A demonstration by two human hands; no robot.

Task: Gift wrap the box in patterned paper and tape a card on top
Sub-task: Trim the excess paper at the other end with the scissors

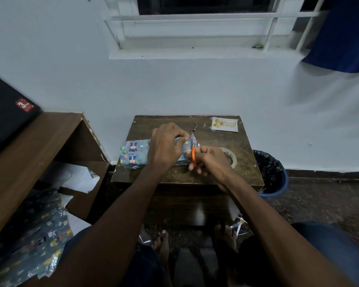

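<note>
— Blue patterned paper is covering the box (134, 155) on the dark scuffed wooden table (243, 162); the left hand (166, 146) is pinching its loose end.

— And the right hand (210, 162)?

— Gripping orange-handled scissors (193, 156) at that flap. The card (224, 124) is lying by the pale wall — tape roll (233, 157) nearby.

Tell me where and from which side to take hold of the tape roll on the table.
Pinch the tape roll by its far-right rim, coming down from above on the right. It lies flat on the table, with its ring open upward, and the right hand, holding the orange scissors, covers its near-left part, so only that outer arc is free.
</note>
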